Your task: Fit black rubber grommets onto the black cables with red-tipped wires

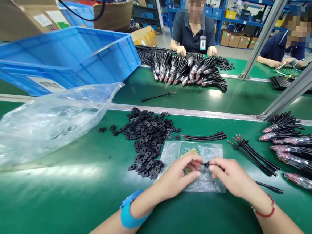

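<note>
Above a clear plastic bag (pixel 212 187) lying flat, both my hands meet at a thin black cable (pixel 270 187). My right hand (pixel 230 175) is closed round the cable, and its black end sticks out past the wrist. The fingers of my left hand (pixel 178 175) are curled at the other end, with the thumb held lower. Between the fingertips shows a small black clip (pixel 205 165); its exact fit on the cable is hidden. Left of the bag lies a heap of small black clips (pixel 149 134). Loose cables with red wire ends (pixel 205 137) rest behind the bag, and several cables with clips (pixel 256 155) lie to the right.
Tied cable bundles (pixel 300 149) lie at the far right. A large clear bag (pixel 49 122) and a blue crate (pixel 68 62) take up the left. Across a metal rail, more bundles (pixel 187 68) lie before a seated person (pixel 193 29). A metal post (pixel 298 78) slants at right.
</note>
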Available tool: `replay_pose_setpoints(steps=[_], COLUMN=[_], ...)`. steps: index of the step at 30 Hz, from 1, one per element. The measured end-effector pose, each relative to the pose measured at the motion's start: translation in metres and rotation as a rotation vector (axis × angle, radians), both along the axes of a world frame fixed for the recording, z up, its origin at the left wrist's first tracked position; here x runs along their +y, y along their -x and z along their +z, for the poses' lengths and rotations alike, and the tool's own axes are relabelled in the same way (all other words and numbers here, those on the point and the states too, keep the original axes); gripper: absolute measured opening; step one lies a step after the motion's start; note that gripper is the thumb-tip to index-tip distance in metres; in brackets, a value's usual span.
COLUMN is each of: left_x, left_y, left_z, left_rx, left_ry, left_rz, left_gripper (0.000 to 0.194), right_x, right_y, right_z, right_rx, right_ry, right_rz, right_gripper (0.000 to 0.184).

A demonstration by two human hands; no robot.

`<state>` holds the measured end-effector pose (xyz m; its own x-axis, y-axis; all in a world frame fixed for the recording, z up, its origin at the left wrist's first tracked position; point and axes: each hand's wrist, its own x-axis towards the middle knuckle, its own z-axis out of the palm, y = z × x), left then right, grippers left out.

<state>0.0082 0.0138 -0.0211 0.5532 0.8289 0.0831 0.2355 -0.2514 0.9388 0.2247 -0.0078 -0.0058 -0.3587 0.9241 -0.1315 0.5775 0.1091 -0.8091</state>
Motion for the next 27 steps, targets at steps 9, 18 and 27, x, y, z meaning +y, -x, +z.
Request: replay_pose_setpoints(steps=[9,18,27], left_x=[0.030,0.049,0.045], left_y=[0.024,0.060,0.052], left_z=[0.000,0.001,-0.001], left_rx=[0.336,0.623,0.668], left_ry=[-0.379,-0.381,-0.409], left_rz=[0.275,0.459,0.356], left_gripper=[0.013,0.016,0.016], right_x=[0.020,-0.047,-0.015], right_y=[-0.081,-0.085,-0.077], right_z=[-0.006,-0.031,-0.044], right_rx=[-0.798,-0.646,-0.658], right_ry=[-0.529,-0.264,-0.425], right_rz=[-0.368,-0.135,-0.193], right_gripper=[0.017,0.011,0.019])
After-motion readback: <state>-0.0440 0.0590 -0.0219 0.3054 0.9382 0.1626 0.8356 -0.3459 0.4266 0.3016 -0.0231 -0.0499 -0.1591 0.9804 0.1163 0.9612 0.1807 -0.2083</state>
